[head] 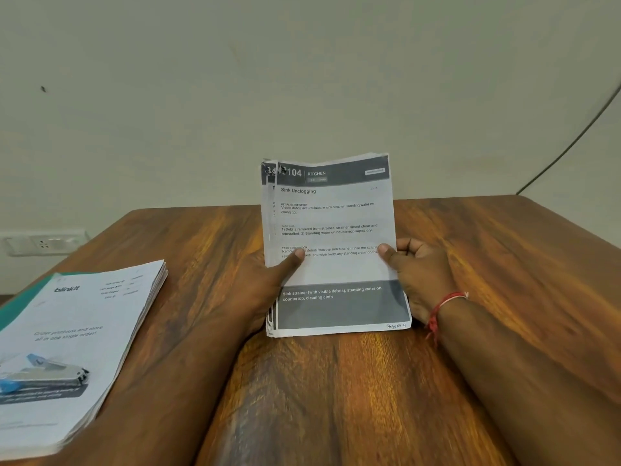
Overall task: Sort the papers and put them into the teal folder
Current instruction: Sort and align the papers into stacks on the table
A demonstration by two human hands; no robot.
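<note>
At the centre of the frame a thin sheaf of white printed paper sheets [332, 230] with dark grey bands stands upright, its fanned lower edge on the glossy, streaky-grained brown wooden table [336, 398]. The left hand [265, 284] grips its left side, thumb pressed on the front page. The right hand [416, 274], a red thread bracelet [443, 302] at its wrist, clasps the right side likewise. At lower left a thick stack of white papers [77, 338] lies flat on the teal folder [23, 301], only a narrow strip showing.

Glossy, streaked wood on the worktop [336, 391], papers [332, 223] printed on matt, creased paper, stack [84, 331] of smooth matt sheets, wall [302, 79] painted matt, socket [43, 243] moulded in plastic, cloth thread [444, 302]
</note>
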